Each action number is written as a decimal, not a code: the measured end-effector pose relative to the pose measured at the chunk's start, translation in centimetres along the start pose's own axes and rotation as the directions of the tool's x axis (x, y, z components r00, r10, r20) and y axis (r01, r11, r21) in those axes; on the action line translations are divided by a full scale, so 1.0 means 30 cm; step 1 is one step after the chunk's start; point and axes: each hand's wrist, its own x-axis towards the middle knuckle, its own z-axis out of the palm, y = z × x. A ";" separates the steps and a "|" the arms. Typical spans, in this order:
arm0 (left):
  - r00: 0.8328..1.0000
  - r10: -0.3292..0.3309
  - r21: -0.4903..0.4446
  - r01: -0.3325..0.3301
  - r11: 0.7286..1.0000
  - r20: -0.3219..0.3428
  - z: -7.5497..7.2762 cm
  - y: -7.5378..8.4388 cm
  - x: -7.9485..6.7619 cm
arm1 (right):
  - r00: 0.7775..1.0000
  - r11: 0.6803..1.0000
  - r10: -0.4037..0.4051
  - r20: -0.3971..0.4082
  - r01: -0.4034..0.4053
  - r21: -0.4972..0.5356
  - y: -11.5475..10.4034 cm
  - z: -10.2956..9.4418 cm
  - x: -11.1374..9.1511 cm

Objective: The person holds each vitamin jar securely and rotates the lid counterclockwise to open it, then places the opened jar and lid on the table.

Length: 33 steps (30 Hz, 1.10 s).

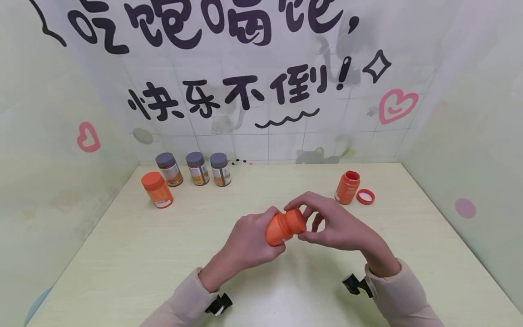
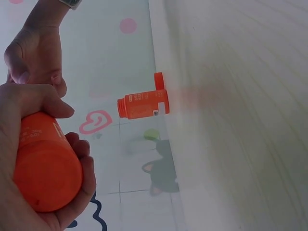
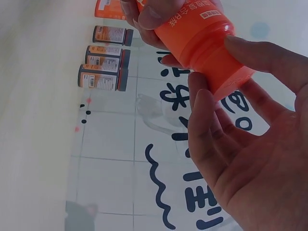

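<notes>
an orange bottle [image 1: 278,230] is held in the air between the two hands, tipped well over from upright so its capped end points toward the right hand and a little upward. the left hand [image 1: 251,240] wraps round its rounded body, leaving the smooth, plain base exposed (the left wrist view faces it). white lettering runs along the glossy side. an orange cap [image 1: 296,220], matching the body, sits at the neck, and the right hand [image 1: 339,225] pinches it between thumb and fingers; how tightly it is screwed cannot be told.
</notes>
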 end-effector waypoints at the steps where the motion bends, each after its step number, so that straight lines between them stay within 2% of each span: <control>1: 1.000 0.000 -0.002 0.000 1.000 -0.002 0.001 0.000 0.000 | 1.000 1.000 -0.004 -0.003 0.004 0.000 0.001 -0.003 -0.002; 11: 0.999 -0.008 -0.033 0.007 0.999 -0.032 0.016 -0.006 0.004 | 0.999 1.000 -0.004 -0.037 0.004 -0.003 0.002 -0.043 -0.017; 17: 0.996 -0.016 -0.126 0.005 0.992 -0.083 0.027 -0.007 0.013 | 0.997 0.999 0.017 -0.074 -0.019 -0.035 0.011 -0.076 -0.028; 26: 0.992 -0.083 -0.256 0.056 0.965 -0.097 0.038 -0.008 0.028 | 0.989 0.997 0.058 -0.135 -0.065 -0.048 0.057 -0.126 -0.051; 28: 0.991 -0.103 -0.296 0.072 0.952 -0.088 0.041 -0.012 0.030 | 0.987 0.996 0.069 -0.148 -0.077 -0.049 0.069 -0.133 -0.055; 30: 0.989 -0.138 -0.364 0.108 0.925 -0.058 0.041 -0.016 0.035 | 0.984 0.995 0.079 -0.162 -0.089 -0.053 0.079 -0.139 -0.058; 32: 0.984 -0.179 -0.467 0.160 0.870 0.004 0.044 -0.027 0.047 | 0.981 0.993 0.091 -0.174 -0.101 -0.054 0.085 -0.146 -0.059; 33: 0.980 -0.195 -0.534 0.188 0.824 0.046 0.046 -0.033 0.055 | 0.979 0.993 0.093 -0.180 -0.104 -0.057 0.090 -0.148 -0.059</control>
